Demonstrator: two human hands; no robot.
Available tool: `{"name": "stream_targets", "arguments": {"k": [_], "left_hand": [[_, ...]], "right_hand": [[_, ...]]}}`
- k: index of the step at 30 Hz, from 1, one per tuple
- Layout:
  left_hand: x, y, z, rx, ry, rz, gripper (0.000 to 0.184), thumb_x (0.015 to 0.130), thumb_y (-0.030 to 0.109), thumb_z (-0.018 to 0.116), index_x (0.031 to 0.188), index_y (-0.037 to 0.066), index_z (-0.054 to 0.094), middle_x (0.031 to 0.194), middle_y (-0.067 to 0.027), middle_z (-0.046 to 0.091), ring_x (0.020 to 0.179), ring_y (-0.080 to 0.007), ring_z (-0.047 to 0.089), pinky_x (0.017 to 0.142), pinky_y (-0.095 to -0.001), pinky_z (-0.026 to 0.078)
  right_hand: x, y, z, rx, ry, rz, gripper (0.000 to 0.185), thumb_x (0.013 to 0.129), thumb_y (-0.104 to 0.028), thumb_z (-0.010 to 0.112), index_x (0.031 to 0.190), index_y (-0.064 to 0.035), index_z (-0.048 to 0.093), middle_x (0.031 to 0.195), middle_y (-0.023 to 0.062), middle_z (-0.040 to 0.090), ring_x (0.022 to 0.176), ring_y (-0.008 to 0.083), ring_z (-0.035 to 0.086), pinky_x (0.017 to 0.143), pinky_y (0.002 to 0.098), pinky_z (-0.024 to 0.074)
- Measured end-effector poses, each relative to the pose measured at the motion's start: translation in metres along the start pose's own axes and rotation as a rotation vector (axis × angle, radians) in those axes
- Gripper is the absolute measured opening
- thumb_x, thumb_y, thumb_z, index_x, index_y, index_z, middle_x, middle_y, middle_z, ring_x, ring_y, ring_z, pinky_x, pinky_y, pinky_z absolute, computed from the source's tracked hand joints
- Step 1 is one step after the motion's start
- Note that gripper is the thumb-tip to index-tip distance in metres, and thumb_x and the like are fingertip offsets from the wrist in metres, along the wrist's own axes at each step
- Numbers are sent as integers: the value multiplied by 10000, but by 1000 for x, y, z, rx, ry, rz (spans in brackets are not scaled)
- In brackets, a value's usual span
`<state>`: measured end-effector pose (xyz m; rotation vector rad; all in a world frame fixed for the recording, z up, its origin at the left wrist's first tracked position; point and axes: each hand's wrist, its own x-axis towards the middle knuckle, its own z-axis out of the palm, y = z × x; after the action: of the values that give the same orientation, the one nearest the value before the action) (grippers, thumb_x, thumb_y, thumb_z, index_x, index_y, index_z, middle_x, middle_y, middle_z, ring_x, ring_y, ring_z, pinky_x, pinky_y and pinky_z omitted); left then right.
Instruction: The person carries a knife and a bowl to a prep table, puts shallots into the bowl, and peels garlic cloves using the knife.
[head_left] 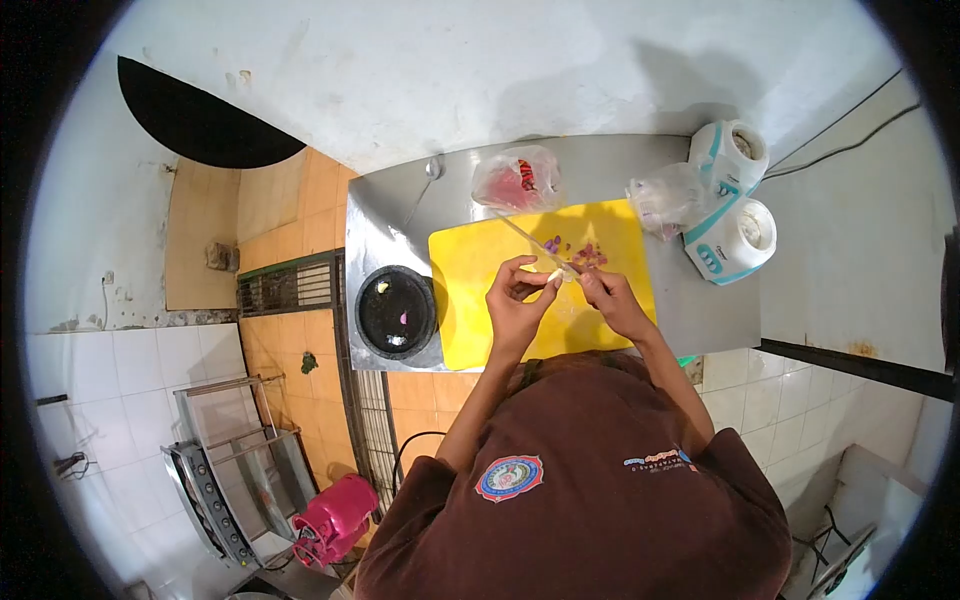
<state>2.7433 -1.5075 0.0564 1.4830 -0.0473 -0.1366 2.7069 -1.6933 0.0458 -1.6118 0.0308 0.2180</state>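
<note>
Over the yellow cutting board [462, 290], my left hand [522, 298] pinches a small pale clove that looks like garlic [556, 275] between thumb and fingers. My right hand [618, 305] is closed round a knife [527, 238], whose long blade slants up and left past the clove. Blade and clove meet or nearly meet; the fingers hide the exact contact. Beyond my hands, chopped reddish-purple pieces, apparently shallot [590, 255], lie on the board. A few pale scraps are on the board near my right hand.
Left of the board sits a black stone mortar [396, 312] with small pieces inside. A spoon [432, 170] and a plastic bag with red contents [518, 180] lie behind. At right stand two white-and-teal appliances [735, 240] beside another clear bag [667, 200]. A pink gas cylinder [338, 515] is on the floor.
</note>
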Motion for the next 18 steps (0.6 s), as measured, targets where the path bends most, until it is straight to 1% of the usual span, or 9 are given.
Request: {"name": "stream_targets", "arguments": {"k": [3,6,9,12,15,18], "left_hand": [[6,4,-1,5,1,3,409,816,-52,767,1168,7,566,899,-80,688,907,-163,704,848,-287,577],[9,2,0,15,-11,2,407,816,-55,766,1166,4,565,905,-84,689,912,-164,703,855,-287,574],[11,-2,1,12,-23,7,411,817,-57,765,1171,2,565,918,-93,694,921,-161,702,862,-283,573],[10,-8,1,-1,-33,27,415,818,-57,764,1178,3,566,928,-99,700,927,-157,702,864,-282,575],[9,-8,3,25,-27,6,403,815,-69,762,1161,8,571,912,-89,690,919,-161,699,867,-287,575],[8,-5,2,29,-15,-8,395,817,-62,764,1155,9,573,909,-88,692,917,-160,699,857,-286,576]], "right_hand": [[6,9,2,33,17,-15,396,1052,-287,490,1376,-89,601,695,-66,384,657,70,389,614,264,365],[5,4,4,220,0,29,406,1053,-293,490,1389,-89,588,691,-62,377,649,68,369,602,267,352],[4,-10,2,134,-82,4,423,1051,-313,495,1406,-96,572,692,-59,382,651,71,376,607,265,356],[3,-9,0,72,-48,-42,425,1048,-330,500,1399,-105,581,689,-46,393,655,81,387,610,264,356],[4,3,-1,20,13,13,417,1041,-343,512,1356,-93,620,692,-46,413,663,88,400,611,268,357],[7,13,2,-84,99,-28,391,1041,-332,515,1282,-67,671,694,-58,424,669,86,403,609,268,354]]}}
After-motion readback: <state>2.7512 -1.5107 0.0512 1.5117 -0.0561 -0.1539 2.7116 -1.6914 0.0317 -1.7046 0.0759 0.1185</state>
